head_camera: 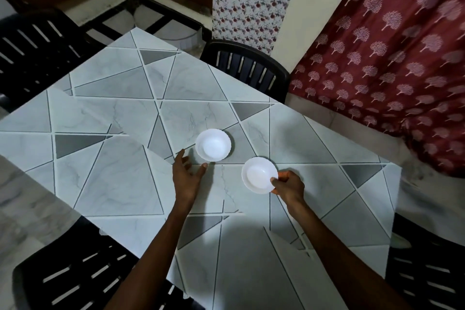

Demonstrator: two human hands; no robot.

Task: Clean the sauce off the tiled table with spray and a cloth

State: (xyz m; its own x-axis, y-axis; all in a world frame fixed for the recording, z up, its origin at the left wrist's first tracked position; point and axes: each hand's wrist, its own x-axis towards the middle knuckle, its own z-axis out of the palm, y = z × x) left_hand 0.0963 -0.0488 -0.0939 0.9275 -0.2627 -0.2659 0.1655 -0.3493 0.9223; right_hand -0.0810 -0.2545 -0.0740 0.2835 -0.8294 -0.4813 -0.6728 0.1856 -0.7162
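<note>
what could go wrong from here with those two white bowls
1. The right hand pinches the nearer bowl only at its rim. A grip that small might let the bowl tip or slip onto the hard tiled table.
2. The open left hand is close beside the farther bowl, so a hasty reach might knock or slide it.
</note>
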